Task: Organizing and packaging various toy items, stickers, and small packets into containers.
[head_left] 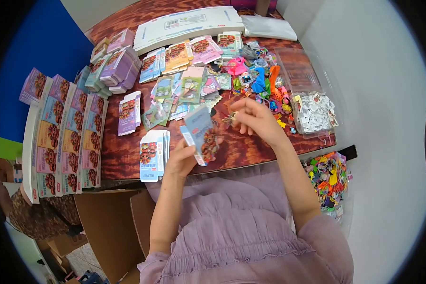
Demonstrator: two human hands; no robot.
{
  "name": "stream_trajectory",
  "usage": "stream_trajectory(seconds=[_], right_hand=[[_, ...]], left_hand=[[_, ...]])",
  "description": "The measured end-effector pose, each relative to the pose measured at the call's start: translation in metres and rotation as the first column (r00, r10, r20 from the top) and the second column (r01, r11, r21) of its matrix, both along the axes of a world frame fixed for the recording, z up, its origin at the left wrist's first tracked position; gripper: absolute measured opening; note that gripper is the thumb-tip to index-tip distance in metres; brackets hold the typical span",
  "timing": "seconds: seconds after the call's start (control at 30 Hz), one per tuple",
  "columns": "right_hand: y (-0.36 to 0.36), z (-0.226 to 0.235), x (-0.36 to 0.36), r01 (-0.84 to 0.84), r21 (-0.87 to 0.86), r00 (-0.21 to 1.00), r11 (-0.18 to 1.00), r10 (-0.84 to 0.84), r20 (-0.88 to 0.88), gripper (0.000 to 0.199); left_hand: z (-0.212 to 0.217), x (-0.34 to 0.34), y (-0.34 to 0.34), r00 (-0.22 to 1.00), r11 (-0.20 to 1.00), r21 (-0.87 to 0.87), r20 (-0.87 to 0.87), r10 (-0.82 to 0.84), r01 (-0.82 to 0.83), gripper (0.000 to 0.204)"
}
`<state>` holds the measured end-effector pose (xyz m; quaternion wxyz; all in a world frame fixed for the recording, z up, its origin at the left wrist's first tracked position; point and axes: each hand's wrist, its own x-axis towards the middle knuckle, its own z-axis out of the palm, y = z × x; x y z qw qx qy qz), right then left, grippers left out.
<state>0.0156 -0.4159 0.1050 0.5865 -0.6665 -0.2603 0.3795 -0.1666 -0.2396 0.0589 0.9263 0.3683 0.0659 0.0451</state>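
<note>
My left hand (181, 158) is closed around a small light blue carton (202, 135) with printed cartoon figures, tilted above the table's front edge. To its right, my right hand (255, 122) is raised with bent fingers, pinching a small gold-coloured trinket (230, 119), whose exact kind is too small to make out. Flat blue cartons (150, 158) lie stacked beside my left hand. Beyond the held carton spreads a loose pile of printed cards (190, 89). Colourful small toys (258, 78) are heaped just past my right hand.
Display trays of boxes (57, 137) stand at the left, near stacked cartons (113, 68). A clear plastic box (315, 111) holds white packets at right. Below it sits a bin of toys (330, 182). An open cardboard box (106, 227) stands below the table's left front edge.
</note>
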Motion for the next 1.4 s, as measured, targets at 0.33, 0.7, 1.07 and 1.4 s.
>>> stream_trajectory(seconds=[0.33,0.7,1.07,1.4], right_hand=[[-0.025,-0.015,0.001,0.009,-0.254,0.895,0.967,0.105,0.433,0.012],[-0.019,-0.022,-0.015,0.139,-0.307,0.461,0.941,0.213,0.861,0.009],[-0.028,-0.023,-0.024,-0.146,-0.229,0.311,0.962,0.264,0.913,0.017],[-0.025,-0.03,-0.031,-0.338,-0.346,-0.054,0.875,0.349,0.936,0.025]], left_hand=[[0.003,-0.049,0.006,0.982,0.993,0.105,-0.176,0.063,-0.045,0.072],[0.018,-0.041,-0.022,0.977,0.78,0.594,-0.181,-0.11,0.198,0.071],[0.01,0.006,0.017,0.882,0.841,0.326,-0.347,-0.319,0.432,0.063],[0.01,-0.042,0.01,0.958,0.954,0.259,-0.277,-0.076,0.15,0.095]])
